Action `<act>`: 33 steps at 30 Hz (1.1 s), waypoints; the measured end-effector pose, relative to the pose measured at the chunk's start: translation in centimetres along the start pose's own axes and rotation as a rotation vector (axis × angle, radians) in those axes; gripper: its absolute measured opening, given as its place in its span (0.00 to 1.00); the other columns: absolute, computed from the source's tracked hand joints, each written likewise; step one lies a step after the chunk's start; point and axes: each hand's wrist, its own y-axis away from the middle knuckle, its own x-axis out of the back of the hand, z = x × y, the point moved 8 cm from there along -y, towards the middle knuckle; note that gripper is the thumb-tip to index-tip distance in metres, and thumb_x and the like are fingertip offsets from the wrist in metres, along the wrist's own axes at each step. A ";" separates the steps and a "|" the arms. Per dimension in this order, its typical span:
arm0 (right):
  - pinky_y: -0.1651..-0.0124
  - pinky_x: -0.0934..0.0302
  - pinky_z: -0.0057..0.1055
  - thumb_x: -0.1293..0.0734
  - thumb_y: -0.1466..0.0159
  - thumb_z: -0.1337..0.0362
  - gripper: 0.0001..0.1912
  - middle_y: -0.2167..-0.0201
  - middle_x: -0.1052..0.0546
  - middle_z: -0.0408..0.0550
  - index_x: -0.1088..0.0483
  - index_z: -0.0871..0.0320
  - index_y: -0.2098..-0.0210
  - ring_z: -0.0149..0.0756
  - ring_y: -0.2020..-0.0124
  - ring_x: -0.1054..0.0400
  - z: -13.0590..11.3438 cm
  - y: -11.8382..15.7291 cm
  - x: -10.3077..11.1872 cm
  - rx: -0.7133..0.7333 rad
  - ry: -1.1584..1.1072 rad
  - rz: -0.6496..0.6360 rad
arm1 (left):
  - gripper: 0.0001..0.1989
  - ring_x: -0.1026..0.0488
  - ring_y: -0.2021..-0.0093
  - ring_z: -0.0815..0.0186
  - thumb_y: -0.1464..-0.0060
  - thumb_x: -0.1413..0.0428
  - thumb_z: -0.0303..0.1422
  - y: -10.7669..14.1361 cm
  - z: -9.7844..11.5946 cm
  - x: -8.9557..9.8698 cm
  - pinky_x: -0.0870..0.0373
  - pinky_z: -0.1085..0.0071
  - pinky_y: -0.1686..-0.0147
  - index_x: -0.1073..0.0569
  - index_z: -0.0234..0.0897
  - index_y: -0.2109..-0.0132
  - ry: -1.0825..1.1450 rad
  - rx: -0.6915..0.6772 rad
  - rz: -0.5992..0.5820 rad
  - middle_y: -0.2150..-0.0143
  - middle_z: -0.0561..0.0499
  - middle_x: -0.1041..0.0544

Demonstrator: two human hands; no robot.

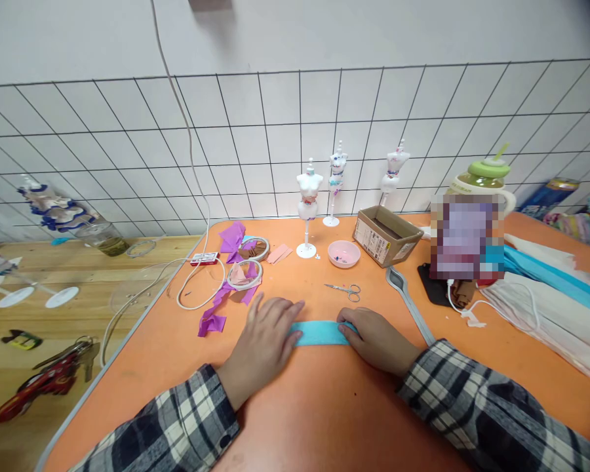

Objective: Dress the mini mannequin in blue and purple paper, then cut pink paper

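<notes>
A flat light-blue strip (319,333), which looks like crepe paper or thin fabric, lies crosswise on the orange table (305,400). My left hand (268,341) rests over its left end, fingers stretched out and thumb touching the strip. At the other end, my right hand (373,333) has its fingers curled, pinching the strip between thumb and fingers. Both ends are partly hidden under my hands. Just beyond the strip lies a small pair of scissors (347,290), and a pink bowl (344,254) with tiny bits in it stands behind that.
Small white mannequins (309,203) stand at the back beside a cardboard box (386,235). Purple scraps (214,321) and ribbon rings (246,274) lie left. A grey tape (410,308), a blurred-out phone (465,239), a bottle (486,176) and white strips (545,321) are right.
</notes>
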 end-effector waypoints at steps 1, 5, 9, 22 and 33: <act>0.60 0.46 0.32 0.43 0.31 0.64 0.10 0.64 0.25 0.49 0.31 0.58 0.60 0.39 0.61 0.33 -0.1 0.0 0.0 0.001 0.000 0.002 | 0.26 0.41 0.35 0.52 0.34 0.53 0.39 0.3 1.2 -0.3 0.55 0.46 0.34 0.44 0.42 0.32 -0.013 -0.082 -0.029 0.36 0.42 0.34; 0.59 0.46 0.32 0.43 0.31 0.64 0.11 0.64 0.24 0.49 0.31 0.58 0.60 0.39 0.61 0.33 -0.2 0.0 0.0 0.009 0.007 0.018 | 0.43 0.60 0.28 0.46 0.41 0.51 0.54 1.7 3.6 -2.7 0.58 0.44 0.33 0.61 0.44 0.28 0.007 -0.221 -0.246 0.26 0.43 0.58; 0.59 0.45 0.33 0.43 0.32 0.63 0.10 0.64 0.24 0.49 0.31 0.58 0.59 0.39 0.61 0.32 -0.1 0.0 -0.1 0.002 -0.001 0.034 | 0.46 0.61 0.28 0.44 0.42 0.55 0.59 2.2 3.2 -4.1 0.61 0.39 0.34 0.63 0.42 0.27 0.027 -0.190 -0.376 0.26 0.38 0.61; 0.39 0.50 0.49 0.43 0.32 0.63 0.20 0.38 0.35 0.58 0.34 0.58 0.42 0.51 0.38 0.44 -2.3 1.8 1.7 0.175 0.327 0.354 | 0.44 0.61 0.28 0.42 0.43 0.57 0.62 2.3 2.7 -3.9 0.62 0.33 0.37 0.54 0.42 0.28 0.016 -0.060 -0.397 0.27 0.34 0.57; 0.35 0.61 0.65 0.48 0.29 0.51 0.29 0.28 0.57 0.49 0.48 0.53 0.31 0.56 0.29 0.63 -2.4 2.5 -2.5 0.238 0.444 0.185 | 0.46 0.62 0.28 0.39 0.47 0.54 0.64 2.3 2.2 -4.0 0.68 0.26 0.41 0.54 0.49 0.29 0.016 0.014 -0.384 0.27 0.33 0.57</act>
